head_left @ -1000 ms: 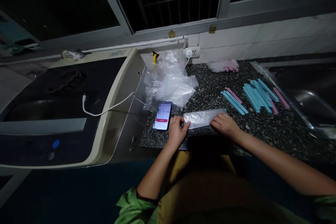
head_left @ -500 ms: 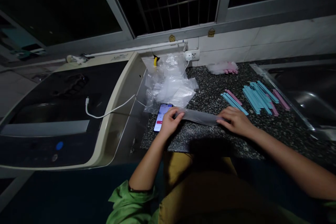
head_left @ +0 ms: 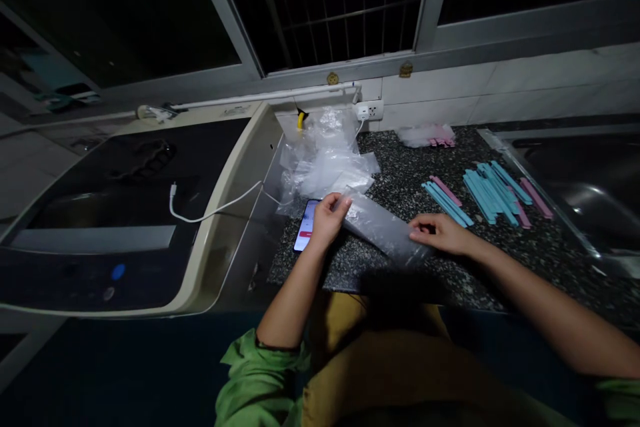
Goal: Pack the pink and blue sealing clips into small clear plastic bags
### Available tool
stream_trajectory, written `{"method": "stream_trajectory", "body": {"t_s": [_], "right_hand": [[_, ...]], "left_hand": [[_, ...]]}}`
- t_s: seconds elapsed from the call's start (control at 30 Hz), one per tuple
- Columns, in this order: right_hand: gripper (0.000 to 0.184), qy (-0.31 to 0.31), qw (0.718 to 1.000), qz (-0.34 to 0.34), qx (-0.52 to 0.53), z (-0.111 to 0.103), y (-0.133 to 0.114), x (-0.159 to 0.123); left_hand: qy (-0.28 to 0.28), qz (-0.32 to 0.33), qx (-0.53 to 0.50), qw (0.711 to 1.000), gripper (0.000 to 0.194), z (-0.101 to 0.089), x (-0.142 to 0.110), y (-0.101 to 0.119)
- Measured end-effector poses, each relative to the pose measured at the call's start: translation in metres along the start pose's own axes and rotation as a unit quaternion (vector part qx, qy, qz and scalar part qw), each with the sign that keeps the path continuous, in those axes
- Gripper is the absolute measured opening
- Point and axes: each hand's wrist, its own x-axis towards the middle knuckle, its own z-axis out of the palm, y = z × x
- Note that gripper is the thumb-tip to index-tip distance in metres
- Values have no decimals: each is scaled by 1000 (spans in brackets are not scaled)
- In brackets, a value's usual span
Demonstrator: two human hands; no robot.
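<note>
A long clear plastic bag (head_left: 383, 227) is stretched slantwise between my hands, above the speckled dark counter (head_left: 345, 270). My left hand (head_left: 329, 220) pinches its upper left end between thumb and fingers. At the right edge of the bag, my right hand (head_left: 437, 232) grips it with thumb and fingertips. A phone (head_left: 304, 230) with a lit screen lies partly hidden behind my left hand. To the right of my right hand lie several blue strips (head_left: 490, 193) and a few pink strips (head_left: 536, 198). A smaller group of blue strips (head_left: 447, 203) lies nearer that hand.
A heap of clear plastic bags (head_left: 330, 163) lies at the back left. By the wall sits a plastic bag with pink pieces (head_left: 427, 135). A washing machine (head_left: 210, 213) with a white cable (head_left: 220, 208) stands left; a metal sink (head_left: 590, 193) is right.
The bag has gone from a narrow, nearly level strip to a wider, slanted sheet hanging lower at the right. My left hand has risen slightly, and the view has shifted a little.
</note>
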Motion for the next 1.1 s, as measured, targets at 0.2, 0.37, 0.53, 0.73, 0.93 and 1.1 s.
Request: {"method": "stream_trajectory", "body": {"t_s": [0.2, 0.37, 0.53, 0.73, 0.93, 1.1], "right_hand": [[52, -65, 993, 59, 76, -8, 2, 19], [54, -78, 989, 73, 98, -4, 12, 22], [53, -131, 982, 81, 110, -1, 20, 20], [49, -218, 966, 81, 113, -4, 23, 14], [52, -199, 966, 99, 128, -3, 19, 20], [54, -118, 975, 111, 154, 8, 12, 27]], "left_hand": [[17, -20, -21, 999, 19, 18, 7, -20], [33, -35, -35, 998, 19, 22, 10, -35], [29, -66, -48, 996, 20, 25, 9, -43], [-5, -91, -58, 994, 26, 26, 7, -42], [-13, -92, -70, 993, 31, 28, 4, -45], [-43, -99, -65, 992, 33, 31, 0, -41]]}}
